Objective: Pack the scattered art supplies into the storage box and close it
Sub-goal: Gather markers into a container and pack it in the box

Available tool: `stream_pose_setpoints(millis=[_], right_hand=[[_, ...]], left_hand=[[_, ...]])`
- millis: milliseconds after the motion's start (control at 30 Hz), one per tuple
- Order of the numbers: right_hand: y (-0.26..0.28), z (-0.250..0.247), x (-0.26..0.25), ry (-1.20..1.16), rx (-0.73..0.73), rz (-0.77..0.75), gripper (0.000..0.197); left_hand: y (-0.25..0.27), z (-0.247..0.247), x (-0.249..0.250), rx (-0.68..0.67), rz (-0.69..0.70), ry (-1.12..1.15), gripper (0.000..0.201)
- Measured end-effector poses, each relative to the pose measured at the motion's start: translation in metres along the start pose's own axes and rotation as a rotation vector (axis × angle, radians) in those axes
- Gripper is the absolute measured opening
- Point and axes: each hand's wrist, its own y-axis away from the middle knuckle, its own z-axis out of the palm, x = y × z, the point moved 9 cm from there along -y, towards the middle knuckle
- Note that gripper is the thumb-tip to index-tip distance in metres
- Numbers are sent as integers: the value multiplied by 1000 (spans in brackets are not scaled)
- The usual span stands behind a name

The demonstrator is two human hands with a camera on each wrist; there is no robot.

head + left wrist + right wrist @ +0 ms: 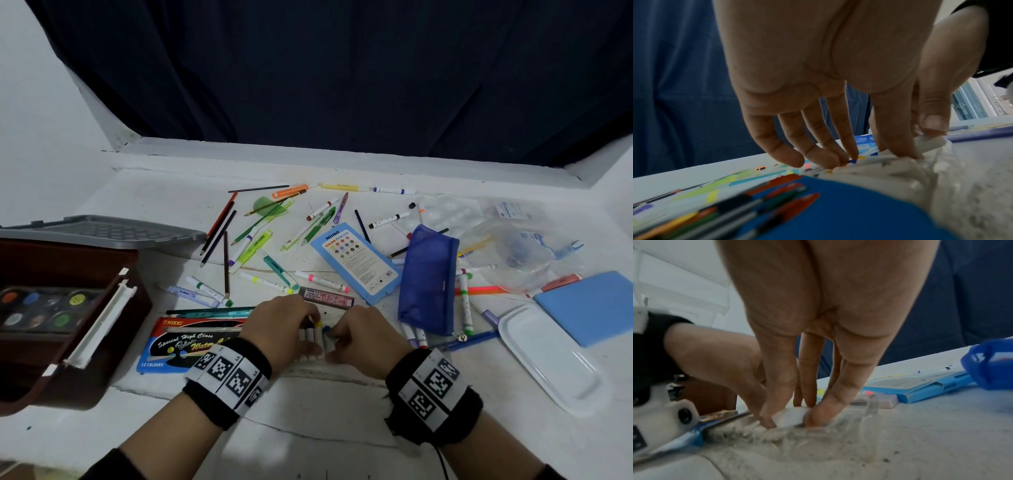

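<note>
Both wrists banded, left hand [281, 329] and right hand [359, 337] fingers curled, gathering white markers [310, 334] (coloured caps).

Bare white surface [325, 411] lies nearer person than watercolour box [191, 342]. Beyond it, pens [260, 246] crowd surface. Left of it, brown storage box [68, 325] blocks passage.
</note>
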Motion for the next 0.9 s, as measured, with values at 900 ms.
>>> stream_pose_setpoints(millis=[900], right_hand=[[66,-48,49,-6,459,166,20]], left_hand=[[3,-6,12,-35,74,49,38]])
